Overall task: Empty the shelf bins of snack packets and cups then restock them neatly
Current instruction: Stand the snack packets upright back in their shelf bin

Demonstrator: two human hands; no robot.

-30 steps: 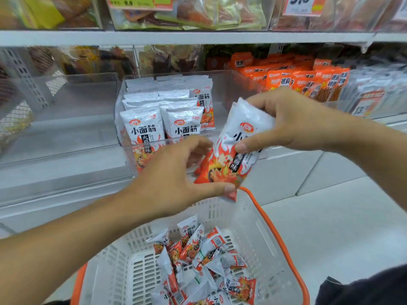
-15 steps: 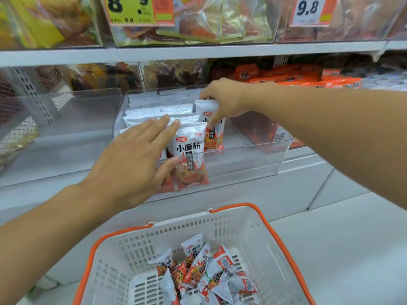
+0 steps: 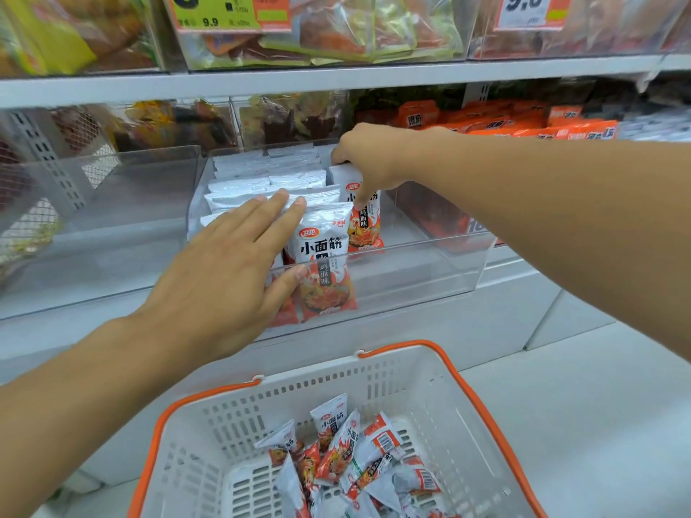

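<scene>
In the head view, little is differing from half a second ago: the left hand (image 3: 220, 278) is still lying flat with its fingers (image 3: 278, 218) straight and slightly apart, pressing on the tops of the front snack packets (image 3: 324, 263) in the clear shelf bin (image 3: 430, 271), its thumb touching the foremost packet's lower edge. The right hand (image 3: 370, 158) is still reaching deeper into the bin, its fingers curling over the top of a single packet (image 3: 364, 222) standing upright in the right-hand row, pinching it. The basket is now sitting a little lower in the picture than before.

The packets are showing white tops with red-orange flame artwork below and black lettering, standing in tidy rows just beyond the left fingertips.

Below both hands, a white basket (image 3: 374, 372) with an orange rim is holding loose packets (image 3: 355, 454) in a jumble. Just right of the right fingers, orange packets (image 3: 486, 121) are filling a neighbouring bin. Above the fingers, price tags (image 3: 224, 13) are hanging on the upper shelf
</scene>
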